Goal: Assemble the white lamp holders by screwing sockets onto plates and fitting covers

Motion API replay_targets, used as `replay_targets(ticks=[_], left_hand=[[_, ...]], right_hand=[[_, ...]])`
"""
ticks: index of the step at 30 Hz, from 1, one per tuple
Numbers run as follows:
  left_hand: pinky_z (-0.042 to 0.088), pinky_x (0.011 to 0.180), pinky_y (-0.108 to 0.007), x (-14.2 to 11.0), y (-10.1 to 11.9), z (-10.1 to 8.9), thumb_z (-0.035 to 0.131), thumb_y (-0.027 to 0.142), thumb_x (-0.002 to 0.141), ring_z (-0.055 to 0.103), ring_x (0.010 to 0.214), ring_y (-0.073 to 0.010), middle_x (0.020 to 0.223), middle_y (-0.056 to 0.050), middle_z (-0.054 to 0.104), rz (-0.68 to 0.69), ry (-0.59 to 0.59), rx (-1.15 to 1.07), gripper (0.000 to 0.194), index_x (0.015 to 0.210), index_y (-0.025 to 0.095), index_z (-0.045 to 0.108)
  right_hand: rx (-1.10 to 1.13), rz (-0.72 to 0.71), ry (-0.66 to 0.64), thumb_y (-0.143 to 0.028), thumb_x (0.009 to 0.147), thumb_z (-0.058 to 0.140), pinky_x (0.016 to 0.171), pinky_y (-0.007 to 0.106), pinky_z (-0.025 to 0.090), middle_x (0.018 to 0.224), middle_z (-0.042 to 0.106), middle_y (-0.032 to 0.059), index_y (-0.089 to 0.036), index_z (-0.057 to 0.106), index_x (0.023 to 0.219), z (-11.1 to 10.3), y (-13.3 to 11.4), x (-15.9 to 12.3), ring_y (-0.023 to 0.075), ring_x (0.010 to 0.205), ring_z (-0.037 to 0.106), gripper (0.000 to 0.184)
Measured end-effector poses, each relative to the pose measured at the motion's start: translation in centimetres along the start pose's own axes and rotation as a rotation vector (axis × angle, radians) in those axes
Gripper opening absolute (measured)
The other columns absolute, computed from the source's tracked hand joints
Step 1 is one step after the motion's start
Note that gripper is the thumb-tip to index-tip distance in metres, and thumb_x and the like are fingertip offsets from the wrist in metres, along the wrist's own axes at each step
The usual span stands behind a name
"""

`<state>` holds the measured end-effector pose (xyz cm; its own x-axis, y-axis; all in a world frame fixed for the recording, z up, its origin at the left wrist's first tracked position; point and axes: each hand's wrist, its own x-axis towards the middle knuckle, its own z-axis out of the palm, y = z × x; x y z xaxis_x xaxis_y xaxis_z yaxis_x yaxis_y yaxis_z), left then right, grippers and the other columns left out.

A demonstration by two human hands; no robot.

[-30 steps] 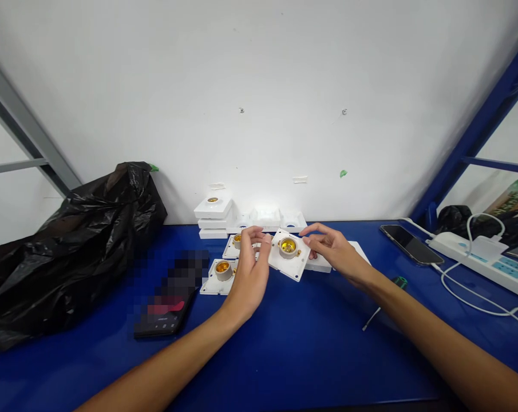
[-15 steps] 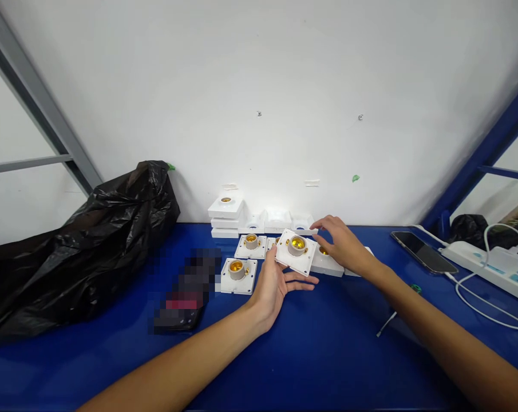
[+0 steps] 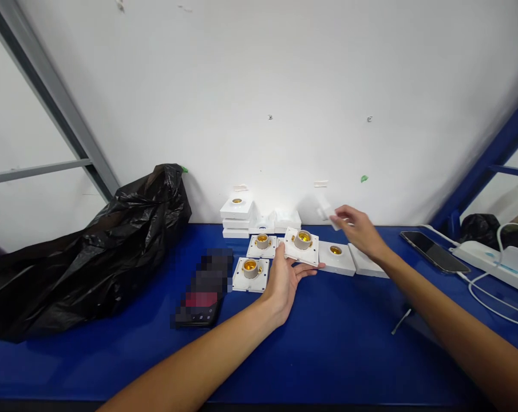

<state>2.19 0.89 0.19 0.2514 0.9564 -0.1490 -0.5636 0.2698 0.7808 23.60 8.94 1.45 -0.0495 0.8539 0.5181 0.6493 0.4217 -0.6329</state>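
My left hand (image 3: 282,280) grips the edge of a square white lamp holder base (image 3: 292,250), its round socket with a brass-coloured inside facing up. My right hand (image 3: 357,229) pinches a white cover (image 3: 325,210), blurred by motion and tilted in front of the wall. Two similar bases lie left of my left hand: a nearer base (image 3: 240,284) and a farther base (image 3: 254,249); another is partly hidden behind my left hand. A closed lamp holder (image 3: 344,264) lies between my hands. Beside it, another white piece (image 3: 366,263) is partly covered by my right forearm.
White lamp holders stand in a stack (image 3: 230,224) by the wall, with loose covers (image 3: 288,220) beside it. A black plastic bag (image 3: 125,246) and a phone (image 3: 198,315) lie left. On the right are a screwdriver (image 3: 401,321), another phone (image 3: 434,252) and a power strip (image 3: 494,266) with cables.
My right hand has taken a white cover from the row by the wall and lifted it. My left hand still holds the base. The view has shifted slightly left.
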Motion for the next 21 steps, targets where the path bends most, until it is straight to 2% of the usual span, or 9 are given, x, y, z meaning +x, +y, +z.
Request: replay_targets(ticks=[2, 4, 6, 8, 11, 13, 16, 18, 21], left_hand=[[0.056, 0.078, -0.031, -0.1, 0.1, 0.1, 0.023, 0.043, 0.111, 0.079, 0.086, -0.0262, 0.108, -0.016, 0.075, -0.007, 0.009, 0.000, 0.052, 0.126, 0.009, 0.059], [0.057, 0.078, -0.031, -0.2, 0.2, 0.0, 0.024, 0.042, 0.111, 0.079, 0.088, -0.0269, 0.110, -0.016, 0.075, -0.008, 0.009, 0.006, 0.052, 0.126, 0.009, 0.060], [0.057, 0.078, -0.032, -0.3, 0.1, 0.0, 0.024, 0.042, 0.110, 0.078, 0.090, -0.0275, 0.115, -0.016, 0.074, 0.000, -0.001, 0.015, 0.051, 0.128, 0.010, 0.060], [0.057, 0.078, -0.033, -0.4, 0.0, 0.0, 0.025, 0.043, 0.110, 0.078, 0.091, -0.0280, 0.122, -0.017, 0.073, 0.008, -0.021, 0.024, 0.051, 0.130, 0.011, 0.059], [0.057, 0.078, -0.033, -0.6, -0.4, 0.0, 0.024, 0.045, 0.110, 0.078, 0.092, -0.0282, 0.125, -0.018, 0.072, 0.001, -0.070, 0.023, 0.053, 0.135, 0.011, 0.057], [0.056, 0.079, -0.034, -0.7, -0.7, 0.1, 0.024, 0.045, 0.110, 0.078, 0.091, -0.0283, 0.126, -0.019, 0.072, -0.011, -0.104, 0.013, 0.053, 0.139, 0.012, 0.055], [0.056, 0.081, -0.035, -0.9, -1.1, 0.2, 0.027, 0.044, 0.110, 0.078, 0.091, -0.0291, 0.128, -0.018, 0.072, -0.023, -0.146, -0.002, 0.051, 0.144, 0.013, 0.050], [0.056, 0.081, -0.035, -1.0, -1.2, 0.3, 0.030, 0.043, 0.110, 0.078, 0.092, -0.0297, 0.128, -0.017, 0.071, -0.024, -0.161, -0.011, 0.050, 0.147, 0.015, 0.046], [0.056, 0.083, -0.036, -1.1, -1.1, 0.4, 0.032, 0.043, 0.109, 0.078, 0.093, -0.0296, 0.128, -0.017, 0.072, -0.025, -0.172, -0.024, 0.050, 0.151, 0.016, 0.042]], right_hand=[[0.114, 0.041, 0.067, -0.056, 0.098, 0.050, 0.082, 0.039, 0.056, 0.095, 0.069, 0.0053, -0.024, 0.062, 0.098, -1.4, -0.7, -1.6, 0.0232, 0.090, 0.067, 0.034], [0.542, 0.167, 0.113, -0.054, 0.091, 0.064, 0.084, 0.039, 0.058, 0.101, 0.072, 0.0050, -0.027, 0.065, 0.103, -2.3, -1.3, -2.8, 0.0244, 0.096, 0.068, 0.030], [0.793, 0.257, 0.058, -0.048, 0.088, 0.070, 0.091, 0.041, 0.058, 0.112, 0.073, 0.0049, -0.029, 0.069, 0.109, -2.7, -1.9, -3.4, 0.0259, 0.107, 0.067, 0.029], [0.915, 0.305, 0.015, -0.039, 0.086, 0.072, 0.099, 0.041, 0.056, 0.121, 0.072, 0.0038, -0.028, 0.071, 0.109, -2.6, -2.3, -3.6, 0.0258, 0.114, 0.065, 0.026], [1.021, 0.383, -0.030, -0.030, 0.084, 0.070, 0.101, 0.040, 0.056, 0.117, 0.074, 0.0050, -0.025, 0.074, 0.107, -2.0, -2.7, -3.7, 0.0260, 0.114, 0.065, 0.024], [1.059, 0.444, -0.059, -0.027, 0.085, 0.068, 0.094, 0.038, 0.058, 0.117, 0.074, 0.0056, -0.024, 0.073, 0.112, -1.5, -2.7, -3.8, 0.0250, 0.109, 0.066, 0.027], [1.115, 0.530, -0.013, -0.023, 0.085, 0.070, 0.079, 0.031, 0.060, 0.116, 0.075, 0.0008, -0.031, 0.066, 0.127, -0.9, -2.7, -4.1, 0.0196, 0.096, 0.067, 0.042], [1.109, 0.547, -0.031, -0.026, 0.087, 0.070, 0.074, 0.028, 0.058, 0.114, 0.075, -0.0003, -0.034, 0.064, 0.130, -0.6, -2.6, -4.3, 0.0184, 0.093, 0.067, 0.044], [1.058, 0.549, -0.137, -0.043, 0.093, 0.065, 0.074, 0.027, 0.057, 0.114, 0.075, 0.0026, -0.029, 0.068, 0.124, -0.3, -2.8, -4.4, 0.0200, 0.097, 0.068, 0.034]])
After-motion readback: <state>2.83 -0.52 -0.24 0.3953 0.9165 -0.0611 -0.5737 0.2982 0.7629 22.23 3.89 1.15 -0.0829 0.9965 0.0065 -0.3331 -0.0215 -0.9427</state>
